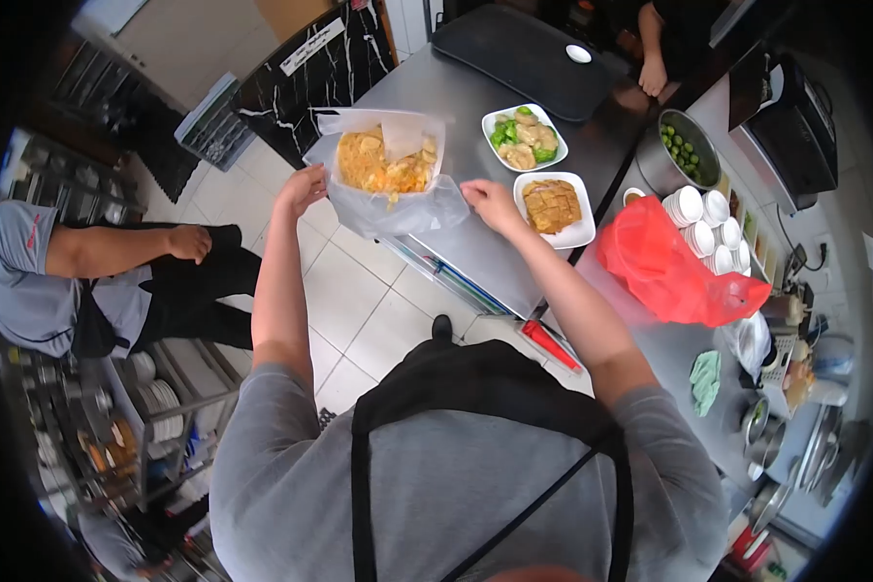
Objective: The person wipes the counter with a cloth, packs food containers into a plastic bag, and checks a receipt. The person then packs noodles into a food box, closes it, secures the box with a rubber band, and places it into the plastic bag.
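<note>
A clear plastic bag [398, 219] lies loosely around an open white takeaway box [344, 120] at the edge of the steel counter. Yellow-orange food [362, 163], perhaps fried noodles or rice, fills the box. My left hand [302, 190] is closed on the bag's left edge, its fingertips pinched together. On the other side, my right hand [493, 205] pinches the bag's right edge. Just beyond my right hand sits a square white dish of sliced, golden fried food [553, 206]. Behind that is a second dish with broccoli and pale pieces [525, 138].
A black tray [514, 58] lies at the counter's back, near another person's hand [653, 76]. To the right are a pot of green vegetables [687, 145], a red plastic bag [664, 262] and stacked white cups [713, 228]. A co-worker [78, 281] is at left.
</note>
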`<state>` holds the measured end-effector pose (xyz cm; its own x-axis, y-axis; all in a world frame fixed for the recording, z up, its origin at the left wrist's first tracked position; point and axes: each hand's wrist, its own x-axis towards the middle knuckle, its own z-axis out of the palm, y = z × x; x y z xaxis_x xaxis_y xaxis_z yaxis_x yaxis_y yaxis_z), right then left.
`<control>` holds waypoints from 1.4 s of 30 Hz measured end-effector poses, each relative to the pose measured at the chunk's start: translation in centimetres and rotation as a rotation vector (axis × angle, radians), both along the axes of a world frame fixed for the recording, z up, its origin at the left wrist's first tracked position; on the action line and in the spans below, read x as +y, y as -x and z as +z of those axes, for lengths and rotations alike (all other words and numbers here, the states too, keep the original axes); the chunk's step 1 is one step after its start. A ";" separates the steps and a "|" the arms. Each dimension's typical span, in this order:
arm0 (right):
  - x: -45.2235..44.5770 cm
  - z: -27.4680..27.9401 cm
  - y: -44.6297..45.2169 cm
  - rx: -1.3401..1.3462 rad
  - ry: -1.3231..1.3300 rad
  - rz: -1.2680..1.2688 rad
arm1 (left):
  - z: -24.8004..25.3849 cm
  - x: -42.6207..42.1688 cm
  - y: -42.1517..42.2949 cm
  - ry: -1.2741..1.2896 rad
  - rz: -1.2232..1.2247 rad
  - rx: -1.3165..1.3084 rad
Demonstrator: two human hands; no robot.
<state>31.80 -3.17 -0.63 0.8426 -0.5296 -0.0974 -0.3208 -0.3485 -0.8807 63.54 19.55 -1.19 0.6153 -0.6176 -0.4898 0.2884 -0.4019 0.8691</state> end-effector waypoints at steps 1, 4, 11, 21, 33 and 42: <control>-0.7 -1.6 -2.0 -0.028 -0.065 -0.049 | -1.9 -0.5 -2.0 0.007 -0.058 0.088; -0.7 -1.7 -5.6 -0.020 -0.201 -0.142 | 2.2 -2.1 0.1 -0.014 -0.214 0.109; -0.1 -1.4 -10.4 0.121 -0.077 -0.146 | 1.6 -4.5 -2.7 -0.152 -0.351 0.010; 0.5 2.5 -6.6 0.039 -0.171 -0.225 | 1.0 -5.0 -1.5 -0.110 -0.340 -0.032; 3.1 5.1 10.1 -0.140 -0.133 -0.274 | 9.8 -3.2 13.4 0.016 -0.449 -0.164; 7.6 7.2 36.0 -0.202 -0.133 -0.509 | 11.2 -6.3 36.7 -0.009 -0.692 -0.162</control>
<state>-4.21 4.44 6.54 0.4925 -0.8686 -0.0542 -0.2398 -0.0756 -0.9679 26.85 13.20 10.05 0.1493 -0.8891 -0.4326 -0.1681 -0.4540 0.8750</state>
